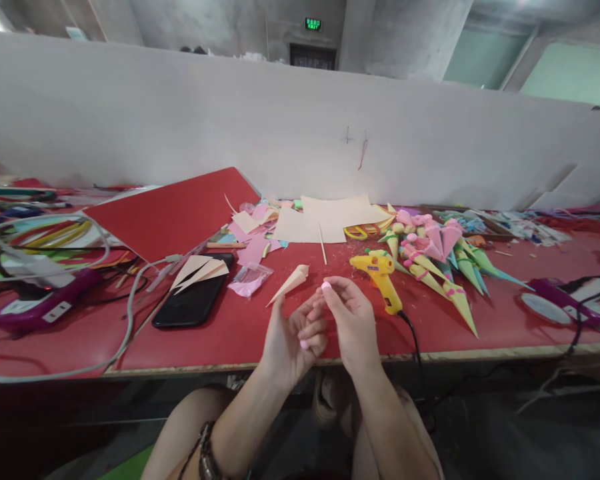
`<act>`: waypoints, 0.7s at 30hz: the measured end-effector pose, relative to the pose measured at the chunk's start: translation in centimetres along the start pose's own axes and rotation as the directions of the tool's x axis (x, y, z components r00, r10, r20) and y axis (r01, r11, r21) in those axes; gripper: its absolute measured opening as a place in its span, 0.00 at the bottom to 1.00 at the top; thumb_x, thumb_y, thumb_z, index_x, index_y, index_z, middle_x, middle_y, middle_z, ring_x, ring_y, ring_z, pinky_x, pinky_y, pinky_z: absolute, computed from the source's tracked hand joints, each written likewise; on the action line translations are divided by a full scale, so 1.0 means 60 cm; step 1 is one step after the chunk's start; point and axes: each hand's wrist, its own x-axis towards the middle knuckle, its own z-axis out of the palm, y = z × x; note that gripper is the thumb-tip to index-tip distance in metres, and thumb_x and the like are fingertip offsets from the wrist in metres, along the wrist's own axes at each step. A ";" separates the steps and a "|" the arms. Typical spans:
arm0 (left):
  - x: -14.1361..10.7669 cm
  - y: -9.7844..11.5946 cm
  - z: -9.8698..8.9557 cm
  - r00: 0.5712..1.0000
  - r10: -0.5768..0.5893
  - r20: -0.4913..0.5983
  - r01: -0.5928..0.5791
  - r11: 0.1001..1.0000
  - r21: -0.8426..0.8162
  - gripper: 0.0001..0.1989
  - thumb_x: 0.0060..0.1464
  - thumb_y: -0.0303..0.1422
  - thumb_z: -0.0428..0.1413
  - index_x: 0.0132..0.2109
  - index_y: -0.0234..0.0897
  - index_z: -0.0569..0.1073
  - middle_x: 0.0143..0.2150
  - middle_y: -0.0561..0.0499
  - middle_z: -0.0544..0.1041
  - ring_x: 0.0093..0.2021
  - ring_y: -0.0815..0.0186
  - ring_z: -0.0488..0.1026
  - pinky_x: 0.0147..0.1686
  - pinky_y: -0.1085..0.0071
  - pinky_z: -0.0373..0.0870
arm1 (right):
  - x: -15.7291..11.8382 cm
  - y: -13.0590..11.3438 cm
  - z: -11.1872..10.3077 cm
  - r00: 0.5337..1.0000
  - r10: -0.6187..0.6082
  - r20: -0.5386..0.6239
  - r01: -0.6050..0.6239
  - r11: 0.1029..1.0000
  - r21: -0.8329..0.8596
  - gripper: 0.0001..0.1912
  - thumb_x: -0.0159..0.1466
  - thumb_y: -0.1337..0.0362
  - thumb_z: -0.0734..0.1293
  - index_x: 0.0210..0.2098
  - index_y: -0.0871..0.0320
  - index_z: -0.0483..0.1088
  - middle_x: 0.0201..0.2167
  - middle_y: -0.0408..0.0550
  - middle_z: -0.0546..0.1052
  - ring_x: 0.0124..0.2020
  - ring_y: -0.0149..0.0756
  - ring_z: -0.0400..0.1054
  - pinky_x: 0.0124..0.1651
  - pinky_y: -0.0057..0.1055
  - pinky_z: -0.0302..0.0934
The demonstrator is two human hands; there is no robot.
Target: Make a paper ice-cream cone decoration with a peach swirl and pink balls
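My right hand [356, 325] is raised over the front of the red table, thumb and forefinger pinched on a small pink ball [326, 285]. Close beside it, the fingers of my left hand [287, 343] are curled inward with a second small pink lump [304, 345] at their tips. The two hands meet at the fingertips. Just beyond them lies a cream paper cone [291, 283], and a thin white stick [323, 244] rests farther back. To the right, a yellow glue gun [380, 277] lies on its side.
Several decorated paper cones [443, 273] are heaped at the right. On the left, a black phone [193, 300] carries folded cream paper [200, 272]. Purple power strips [45, 307] with cables sit at both sides. Cream sheets [330, 217] and a red board [173, 213] lie toward the partition.
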 end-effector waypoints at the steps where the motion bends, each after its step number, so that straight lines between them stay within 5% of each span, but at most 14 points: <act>1: 0.000 0.004 0.003 0.998 0.051 -0.040 -0.051 0.999 -0.001 0.23 0.58 0.43 0.38 0.34 0.28 0.68 0.21 0.53 0.63 0.13 0.79 0.51 0.09 0.84 0.52 | -0.001 0.001 0.000 0.999 -0.034 -0.011 0.034 0.999 -0.025 0.08 0.56 0.61 0.64 0.33 0.59 0.66 0.25 0.41 0.71 0.22 0.26 0.67 0.25 0.24 0.64; 5: 0.002 0.021 0.010 0.967 0.229 -0.112 -0.223 0.973 0.060 0.13 0.57 0.32 0.42 0.37 0.28 0.68 0.22 0.52 0.64 0.15 0.77 0.54 0.13 0.82 0.58 | -0.004 0.005 0.001 0.975 -0.221 0.017 0.219 0.952 -0.215 0.09 0.58 0.64 0.61 0.37 0.58 0.69 0.35 0.47 0.72 0.31 0.30 0.68 0.35 0.30 0.66; 9: 0.004 0.031 0.013 0.955 0.267 -0.126 -0.258 0.962 0.086 0.13 0.56 0.21 0.43 0.45 0.30 0.67 0.25 0.53 0.67 0.17 0.80 0.59 0.18 0.86 0.62 | -0.006 0.010 0.002 0.939 -0.334 0.075 0.339 0.878 -0.339 0.09 0.58 0.68 0.60 0.37 0.57 0.70 0.36 0.49 0.70 0.39 0.34 0.66 0.44 0.34 0.63; 16: 0.004 0.040 0.009 0.966 0.207 -0.155 -0.218 0.974 -0.057 0.11 0.60 0.24 0.38 0.41 0.29 0.65 0.23 0.54 0.65 0.16 0.81 0.61 0.14 0.89 0.58 | -0.010 0.018 0.008 0.930 -0.363 0.059 0.361 0.870 -0.334 0.10 0.57 0.66 0.62 0.38 0.57 0.70 0.37 0.48 0.66 0.39 0.34 0.65 0.43 0.33 0.64; 21: -0.017 0.046 0.010 0.988 0.150 0.028 -0.148 0.987 -0.056 0.16 0.62 0.30 0.36 0.36 0.28 0.66 0.17 0.61 0.57 0.08 0.84 0.48 0.10 0.86 0.49 | -0.012 0.015 0.008 0.932 -0.354 0.075 0.355 0.853 -0.384 0.10 0.59 0.66 0.60 0.39 0.56 0.70 0.37 0.48 0.66 0.39 0.33 0.65 0.43 0.33 0.64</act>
